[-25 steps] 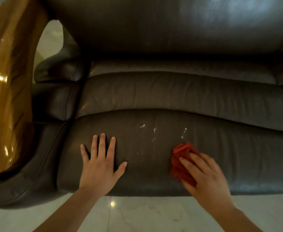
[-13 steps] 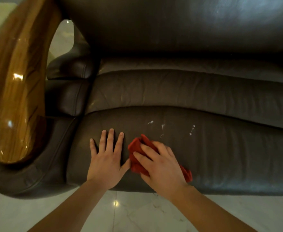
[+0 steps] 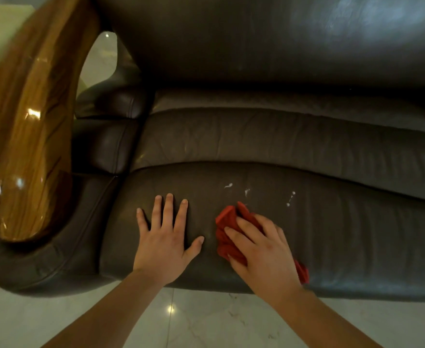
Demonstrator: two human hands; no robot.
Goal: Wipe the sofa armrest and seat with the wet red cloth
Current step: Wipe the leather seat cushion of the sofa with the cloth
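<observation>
A dark grey leather sofa fills the view; its seat cushion runs across the middle. My right hand presses a crumpled red cloth flat on the seat's front part, fingers spread over it. My left hand lies flat and open on the seat just left of the cloth, a small gap between thumb and cloth. Small white smears dot the leather just beyond the cloth. The glossy wooden armrest curves along the left side above the leather arm padding.
The sofa backrest rises at the top. Pale marble floor lies below the seat's front edge. Another strip of floor shows through the gap under the armrest.
My right hand swept the cloth left across the seat toward my left hand, then back a little to the right. My left hand stayed flat in place. The view shifted slightly.
</observation>
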